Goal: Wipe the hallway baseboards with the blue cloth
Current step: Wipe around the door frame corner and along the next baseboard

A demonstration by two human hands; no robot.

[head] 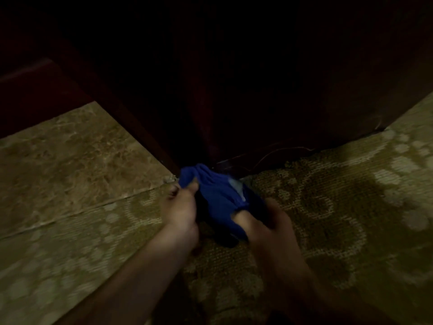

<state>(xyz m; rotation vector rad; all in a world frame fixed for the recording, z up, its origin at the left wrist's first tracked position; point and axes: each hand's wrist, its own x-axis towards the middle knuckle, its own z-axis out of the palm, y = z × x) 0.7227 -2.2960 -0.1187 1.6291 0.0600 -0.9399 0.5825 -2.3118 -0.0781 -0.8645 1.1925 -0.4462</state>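
Both hands pinch the cloth (218, 195): left hand (181, 207), right hand (267, 225). Behind it, dark baseboard (269, 158) barely shows; carpet (328, 219) beneath.

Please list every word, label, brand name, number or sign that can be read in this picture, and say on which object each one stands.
None: no text can be read anywhere in this dim, blurred view.
blue cloth, held by the left hand and the right hand: a pale patch shows, perhaps a tag, but it is too blurred to read.
patterned carpet: ornament only, no letters.
dark wood panel: too dark to tell.
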